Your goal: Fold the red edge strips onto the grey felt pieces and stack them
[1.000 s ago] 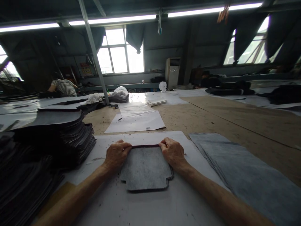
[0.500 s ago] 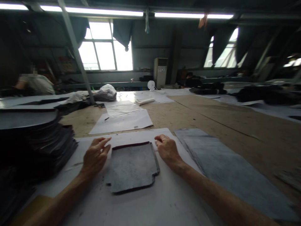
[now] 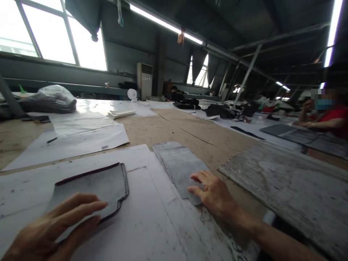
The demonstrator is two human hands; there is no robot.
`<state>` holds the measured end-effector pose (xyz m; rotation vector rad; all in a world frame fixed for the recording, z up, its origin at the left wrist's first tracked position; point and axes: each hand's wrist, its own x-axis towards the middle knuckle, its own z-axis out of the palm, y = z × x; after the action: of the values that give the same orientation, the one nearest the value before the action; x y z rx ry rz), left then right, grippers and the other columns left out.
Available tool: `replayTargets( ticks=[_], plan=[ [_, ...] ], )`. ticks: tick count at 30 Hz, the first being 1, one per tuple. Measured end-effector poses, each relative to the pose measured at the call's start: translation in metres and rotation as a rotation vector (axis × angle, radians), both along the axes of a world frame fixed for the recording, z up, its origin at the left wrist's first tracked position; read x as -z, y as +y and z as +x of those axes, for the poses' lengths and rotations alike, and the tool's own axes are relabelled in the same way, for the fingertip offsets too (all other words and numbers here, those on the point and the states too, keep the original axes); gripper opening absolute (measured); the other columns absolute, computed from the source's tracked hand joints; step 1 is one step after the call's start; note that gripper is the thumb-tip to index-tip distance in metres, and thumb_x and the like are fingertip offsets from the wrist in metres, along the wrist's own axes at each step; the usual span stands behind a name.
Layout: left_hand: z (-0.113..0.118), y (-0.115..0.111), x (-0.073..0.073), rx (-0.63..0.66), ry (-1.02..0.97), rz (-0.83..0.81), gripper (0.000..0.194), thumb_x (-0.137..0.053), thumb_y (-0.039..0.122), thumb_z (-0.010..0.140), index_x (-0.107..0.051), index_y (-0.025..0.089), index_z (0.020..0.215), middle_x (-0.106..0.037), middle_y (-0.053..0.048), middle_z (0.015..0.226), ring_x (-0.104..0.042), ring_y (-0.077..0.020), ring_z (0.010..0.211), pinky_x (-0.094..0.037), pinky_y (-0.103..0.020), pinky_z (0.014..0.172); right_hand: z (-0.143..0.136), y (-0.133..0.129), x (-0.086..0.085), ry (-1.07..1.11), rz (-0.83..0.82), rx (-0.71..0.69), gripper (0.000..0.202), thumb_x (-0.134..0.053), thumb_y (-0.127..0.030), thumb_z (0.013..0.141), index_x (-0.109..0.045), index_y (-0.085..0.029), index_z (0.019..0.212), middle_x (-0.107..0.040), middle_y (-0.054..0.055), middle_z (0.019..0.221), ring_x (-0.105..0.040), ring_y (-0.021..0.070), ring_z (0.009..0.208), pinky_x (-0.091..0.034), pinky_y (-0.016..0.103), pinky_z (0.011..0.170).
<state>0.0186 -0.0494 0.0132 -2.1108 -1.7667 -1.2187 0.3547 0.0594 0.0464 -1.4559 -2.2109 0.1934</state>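
A grey panel with dark edges and a notched corner (image 3: 92,185) lies on white paper (image 3: 146,217) at the lower left. Over its near part is my left hand (image 3: 65,221), fingers stretched and slightly apart, holding nothing; whether it touches the panel I cannot tell. To the right, a stack of long grey sheets (image 3: 176,163) rests at the paper's edge. My right hand (image 3: 212,188) is at the near right end of these sheets, thumb and fingers apart with nothing between them.
A worn grey board (image 3: 285,181) covers the right side. Farther back are white sheets (image 3: 81,141), a plastic-wrapped bundle (image 3: 54,99), a small white fan (image 3: 132,95) and dark fabric piles (image 3: 221,111). A person in red (image 3: 331,117) sits at the far right.
The view has turned right. My right hand has moved from beside the notched panel to the long grey sheets. My left hand is now over the panel's near part.
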Motion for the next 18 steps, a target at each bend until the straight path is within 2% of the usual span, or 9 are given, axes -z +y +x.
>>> replayTargets(
  ticks=[3, 6, 8, 12, 15, 18],
  plan=[
    [0.044, -0.003, -0.018, 0.235, 0.055, -0.051, 0.020, -0.053, 0.038, 0.079, -0.061, 0.039, 0.097, -0.065, 0.004, 0.094, -0.065, -0.0144, 0.072, -0.054, -0.018, 0.058, 0.004, 0.013, 0.007, -0.019, -0.027, -0.028, 0.005, -0.062, -0.021, 0.070, -0.061, -0.017, 0.072, -0.062, 0.003, 0.079, -0.056, 0.0163, 0.078, -0.040, 0.026, 0.070],
    [0.079, 0.001, -0.025, 0.364, 0.005, -0.095, 0.024, -0.053, 0.026, 0.079, -0.059, 0.038, 0.100, -0.066, 0.002, 0.092, -0.065, -0.0143, 0.074, -0.054, -0.019, 0.060, 0.002, 0.018, 0.011, -0.038, -0.039, -0.081, 0.010, -0.056, -0.019, 0.076, -0.057, -0.018, 0.066, -0.060, 0.001, 0.073, -0.054, 0.0137, 0.073, -0.039, 0.024, 0.068],
    [0.096, 0.008, -0.023, 0.391, -0.017, -0.154, 0.024, -0.051, 0.023, 0.080, -0.060, 0.035, 0.098, -0.066, 0.000, 0.093, -0.064, -0.0149, 0.077, -0.054, -0.021, 0.065, 0.002, 0.019, 0.014, -0.061, -0.032, -0.135, 0.012, -0.053, -0.018, 0.078, -0.056, -0.017, 0.067, -0.059, 0.002, 0.074, -0.053, 0.0136, 0.074, -0.039, 0.024, 0.071],
    [0.123, 0.028, -0.017, 0.360, -0.029, -0.316, 0.025, -0.046, 0.020, 0.080, -0.062, 0.026, 0.098, -0.062, -0.005, 0.101, -0.061, -0.0184, 0.089, -0.051, -0.028, 0.080, 0.002, 0.021, 0.019, -0.097, -0.019, -0.204, 0.011, -0.050, -0.016, 0.082, -0.055, -0.014, 0.072, -0.057, 0.003, 0.079, -0.052, 0.0141, 0.080, -0.038, 0.030, 0.078],
    [0.139, 0.043, -0.016, 0.372, 0.003, -0.350, 0.029, -0.043, 0.015, 0.080, -0.060, 0.021, 0.103, -0.059, -0.006, 0.106, -0.059, -0.0188, 0.093, -0.048, -0.030, 0.085, 0.002, 0.023, 0.022, -0.071, -0.026, -0.173, 0.013, -0.050, -0.021, 0.084, -0.054, -0.013, 0.074, -0.056, 0.001, 0.079, -0.052, 0.0140, 0.080, -0.040, 0.033, 0.078],
    [0.150, 0.057, -0.017, 0.389, 0.055, -0.321, 0.031, -0.040, 0.013, 0.081, -0.057, 0.020, 0.105, -0.057, -0.006, 0.110, -0.057, -0.0180, 0.094, -0.046, -0.030, 0.086, 0.006, 0.026, 0.019, 0.006, -0.063, -0.126, 0.016, -0.050, -0.024, 0.085, -0.053, -0.013, 0.074, -0.054, 0.000, 0.074, -0.052, 0.0124, 0.073, -0.041, 0.031, 0.073]
  ],
)
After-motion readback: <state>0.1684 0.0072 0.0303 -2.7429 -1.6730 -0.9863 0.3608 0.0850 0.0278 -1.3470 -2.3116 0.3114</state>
